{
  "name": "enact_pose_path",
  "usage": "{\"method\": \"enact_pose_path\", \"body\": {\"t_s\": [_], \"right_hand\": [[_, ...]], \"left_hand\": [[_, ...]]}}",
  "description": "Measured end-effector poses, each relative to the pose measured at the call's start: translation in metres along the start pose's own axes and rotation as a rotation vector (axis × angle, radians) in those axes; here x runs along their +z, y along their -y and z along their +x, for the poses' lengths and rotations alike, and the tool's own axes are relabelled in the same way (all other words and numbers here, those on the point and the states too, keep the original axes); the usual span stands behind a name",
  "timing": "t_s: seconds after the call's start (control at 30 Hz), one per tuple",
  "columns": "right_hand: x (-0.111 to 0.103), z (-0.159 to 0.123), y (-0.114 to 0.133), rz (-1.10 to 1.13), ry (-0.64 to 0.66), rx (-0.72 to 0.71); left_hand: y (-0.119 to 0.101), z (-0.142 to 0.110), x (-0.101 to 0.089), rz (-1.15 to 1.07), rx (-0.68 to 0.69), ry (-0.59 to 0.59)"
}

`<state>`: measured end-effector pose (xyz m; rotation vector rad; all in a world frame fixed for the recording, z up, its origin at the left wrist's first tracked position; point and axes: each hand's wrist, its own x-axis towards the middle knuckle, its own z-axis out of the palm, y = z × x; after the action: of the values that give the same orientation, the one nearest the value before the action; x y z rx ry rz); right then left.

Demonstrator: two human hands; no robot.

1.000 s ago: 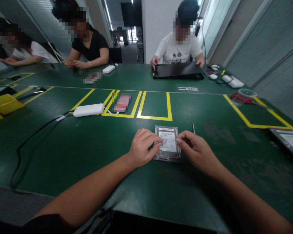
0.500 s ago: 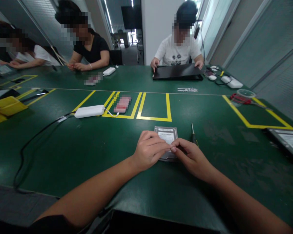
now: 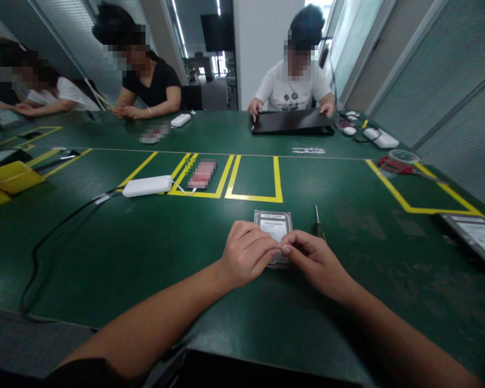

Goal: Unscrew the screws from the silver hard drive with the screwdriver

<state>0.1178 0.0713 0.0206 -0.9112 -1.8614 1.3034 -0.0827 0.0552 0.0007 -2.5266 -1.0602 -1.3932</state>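
Note:
A hard drive (image 3: 272, 220) with a white label lies on the green table in front of me, partly covered by both hands. My left hand (image 3: 248, 252) is closed over its left side, thumb and fingers pinched together. Against those fingertips, my right hand (image 3: 313, 258) pinches too, at the drive's right side. Whatever is between the fingertips is too small or hidden to make out. Just beyond my right hand lies a screwdriver (image 3: 317, 222), its metal shaft pointing away and its dark handle partly hidden.
A second hard drive (image 3: 475, 237) lies at the right. Yellow tape (image 3: 254, 198) marks boxes on the table. A white power bank (image 3: 147, 186) with cables and a phone (image 3: 202, 174) sit ahead on the left. Across the table, a person holds a black panel (image 3: 293, 123); two other people sit further left.
The hands stay pinched together over the drive with hardly any movement. The whole view has shifted very slightly.

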Motion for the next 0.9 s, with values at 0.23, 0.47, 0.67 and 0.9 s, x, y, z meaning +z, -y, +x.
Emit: {"method": "enact_pose_path", "body": {"t_s": [0.23,0.47,0.67,0.9], "right_hand": [[-0.0004,-0.0022,-0.002,0.072,0.034,0.034],[0.0035,-0.0015,-0.0019,0.104,0.005,0.06],[0.0022,-0.0025,-0.0013,0.127,0.028,0.069],[0.0002,-0.0001,-0.0002,0.161,0.047,0.062]], "left_hand": [[-0.0023,0.0021,0.0002,0.099,0.041,-0.033],[-0.0032,0.0017,0.0006,0.075,0.038,-0.038],[-0.0041,0.0016,0.0034,-0.034,-0.042,-0.033],[-0.0065,0.0052,0.0043,-0.207,-0.112,-0.051]]}}
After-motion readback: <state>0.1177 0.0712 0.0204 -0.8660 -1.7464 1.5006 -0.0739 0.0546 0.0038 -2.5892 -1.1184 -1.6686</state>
